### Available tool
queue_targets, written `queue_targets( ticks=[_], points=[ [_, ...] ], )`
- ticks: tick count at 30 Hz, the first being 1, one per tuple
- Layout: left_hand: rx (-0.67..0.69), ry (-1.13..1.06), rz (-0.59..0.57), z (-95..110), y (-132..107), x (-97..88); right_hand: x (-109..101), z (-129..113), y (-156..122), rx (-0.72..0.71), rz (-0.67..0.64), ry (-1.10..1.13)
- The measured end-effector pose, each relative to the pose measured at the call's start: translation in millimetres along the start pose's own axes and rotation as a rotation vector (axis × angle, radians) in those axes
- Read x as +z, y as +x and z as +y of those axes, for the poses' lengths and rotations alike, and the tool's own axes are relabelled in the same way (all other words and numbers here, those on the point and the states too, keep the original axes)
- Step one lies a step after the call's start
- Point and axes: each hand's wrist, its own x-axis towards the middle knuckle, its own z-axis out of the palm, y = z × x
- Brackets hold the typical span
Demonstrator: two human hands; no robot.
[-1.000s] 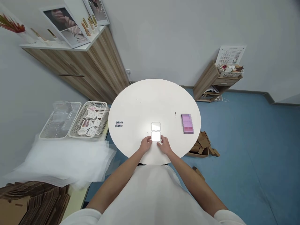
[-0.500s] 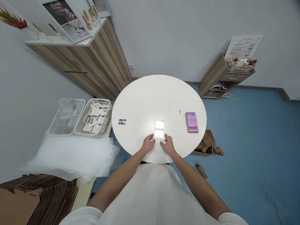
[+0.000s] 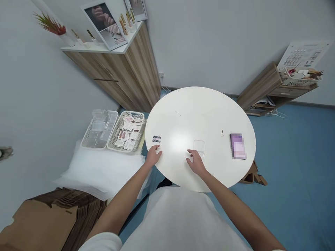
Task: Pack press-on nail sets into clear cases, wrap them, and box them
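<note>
My left hand (image 3: 154, 155) is at the left front edge of the round white table (image 3: 183, 108). Its fingers are apart and hold nothing, and the fingertips are just below two rows of small dark glossy pieces (image 3: 156, 139) that look like press-on nails. My right hand (image 3: 196, 162) is open too, its fingers bent and spread, over the near part of an opened clear plastic case (image 3: 199, 145). That hand covers some of the case's lower half; whether it touches the case I cannot tell.
A purple box (image 3: 237, 146), blurred, lies on the table's right side, with a tiny dark item (image 3: 222, 132) left of it. Leftward are a basket of printed cards (image 3: 127, 134), a basket of clear cases (image 3: 98, 130), white sheets (image 3: 104, 167) and stacked cardboard (image 3: 44, 223).
My left hand has left the clear case and moved left to the dark pieces. The right hand has stayed by the case. The view has turned left.
</note>
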Motion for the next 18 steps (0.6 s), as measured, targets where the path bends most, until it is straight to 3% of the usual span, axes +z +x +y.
queue_targets(
  ticks=[4,8,13,18],
  points=[
    [0.079,0.161,-0.032,-15.5,28.3,-30.4,22.0,-23.9,29.7,0.029,-0.125,-0.061],
    [0.143,0.275,-0.083,-21.0,58.6,-47.1,56.5,-52.1,76.5,0.027,-0.186,-0.118],
    [0.121,0.345,-0.19,-27.0,88.7,-51.7,104.3,-74.6,124.3,0.024,-0.158,-0.219],
    [0.174,0.295,-0.251,-35.0,97.8,-48.4,129.2,-79.7,139.2,0.087,-0.107,-0.313]
  ],
)
